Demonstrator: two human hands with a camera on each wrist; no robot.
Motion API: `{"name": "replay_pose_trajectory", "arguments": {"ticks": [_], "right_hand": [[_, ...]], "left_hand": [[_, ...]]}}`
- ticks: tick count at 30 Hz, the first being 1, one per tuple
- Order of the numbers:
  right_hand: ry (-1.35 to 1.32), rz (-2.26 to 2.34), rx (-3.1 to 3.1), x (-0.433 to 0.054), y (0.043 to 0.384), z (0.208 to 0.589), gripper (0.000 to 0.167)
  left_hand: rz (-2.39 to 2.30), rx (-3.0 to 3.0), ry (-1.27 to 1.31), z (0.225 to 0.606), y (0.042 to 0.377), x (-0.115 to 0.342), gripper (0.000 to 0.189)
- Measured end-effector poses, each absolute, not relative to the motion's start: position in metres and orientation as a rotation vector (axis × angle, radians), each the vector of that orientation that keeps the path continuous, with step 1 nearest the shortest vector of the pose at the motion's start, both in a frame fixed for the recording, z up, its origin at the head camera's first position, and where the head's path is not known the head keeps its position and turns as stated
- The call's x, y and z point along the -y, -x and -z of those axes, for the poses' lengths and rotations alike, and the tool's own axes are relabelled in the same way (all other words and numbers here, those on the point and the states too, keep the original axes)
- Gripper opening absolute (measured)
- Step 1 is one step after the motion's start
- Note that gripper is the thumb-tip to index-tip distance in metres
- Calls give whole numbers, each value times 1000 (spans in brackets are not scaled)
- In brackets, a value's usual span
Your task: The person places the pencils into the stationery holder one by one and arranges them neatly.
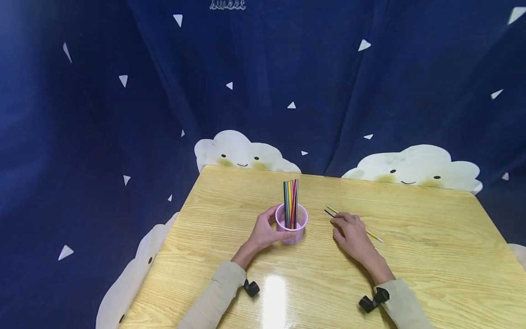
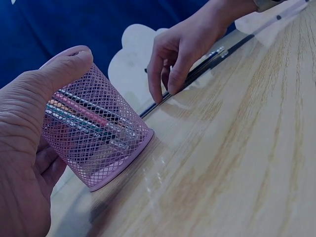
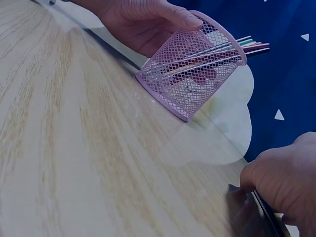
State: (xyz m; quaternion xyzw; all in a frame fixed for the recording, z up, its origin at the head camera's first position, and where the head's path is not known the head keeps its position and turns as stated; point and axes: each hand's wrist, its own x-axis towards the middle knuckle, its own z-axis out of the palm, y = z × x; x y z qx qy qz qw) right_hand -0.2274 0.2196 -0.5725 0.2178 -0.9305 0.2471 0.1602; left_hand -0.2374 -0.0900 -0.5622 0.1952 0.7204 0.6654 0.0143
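A pink mesh pencil cup (image 1: 300, 233) stands on the table with several slim pencils (image 1: 291, 198) upright in it, black, yellow, red and blue-green among them. My left hand (image 1: 263, 232) holds the cup from its left side, the thumb lying near the rim in the left wrist view. To the right of the cup, a few more pencils (image 1: 375, 236) lie on the table, a yellow one and a dark one visible. Over these is my right hand (image 1: 353, 237), its bent fingers and thumb pinching a dark pencil (image 2: 200, 68). The palm partly hides the pencils in the head view.
The light wood table (image 1: 427, 256) ends at a dark blue curtain (image 1: 263, 55) with white triangles and smiling clouds. Each forearm wears a beige sleeve, with a black wrist camera (image 1: 374, 300) at the cuff. A bright reflection shows on the tabletop near the front.
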Motion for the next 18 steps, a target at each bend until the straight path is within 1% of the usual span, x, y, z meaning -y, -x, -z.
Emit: {"name": "replay_pose_trajectory", "arguments": {"ticks": [7,13,18], "right_hand": [[-671,-655,2660,-219,229,575,22],[-707,-549,2582,-217,232,575,17],[-716,-531,2554,-217,232,573,19]], "left_hand": [[-2068,-2268,-631,562,237,91,88],[-2051,-2296,-640,562,237,92,86],[-2042,-2288,-619,563,237,93,87]]}}
